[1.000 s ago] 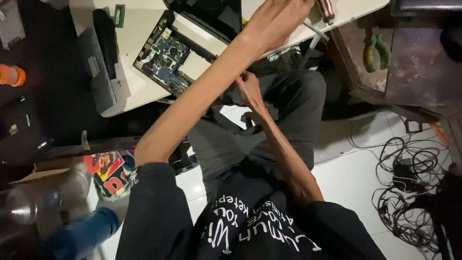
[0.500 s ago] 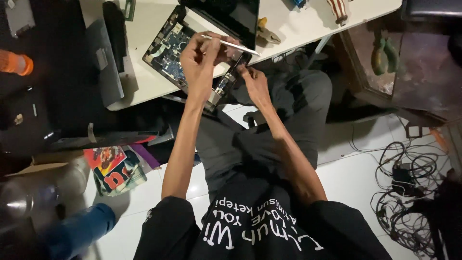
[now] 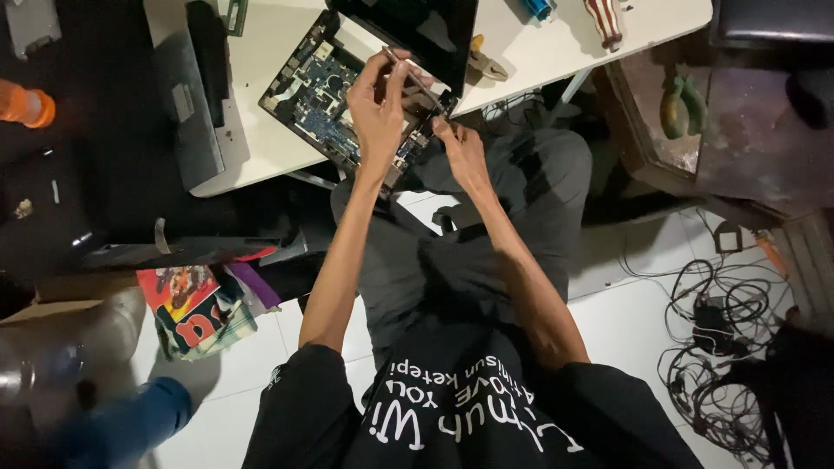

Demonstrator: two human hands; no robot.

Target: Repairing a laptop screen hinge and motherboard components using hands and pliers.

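Left hand [image 3: 380, 113] now lower over the opened black laptop with exposed green circuit board [image 3: 334, 95], pinching a thin silver tool [image 3: 415, 76], right hand [image 3: 460, 149] closed at its near edge, white counter [image 3: 269, 139] shifted nearer.

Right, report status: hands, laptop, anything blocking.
Left hand pinching a thin tool over the opened laptop. Right hand at its near edge. Pliers lie clear.

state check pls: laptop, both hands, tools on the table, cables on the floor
opened laptop: bottom cover off, circuit board exposed
left hand: closed on thin tool, over the board
right hand: at the laptop's near edge, grip unclear
pliers: lying on white table, untouched
cables: tangled on the floor
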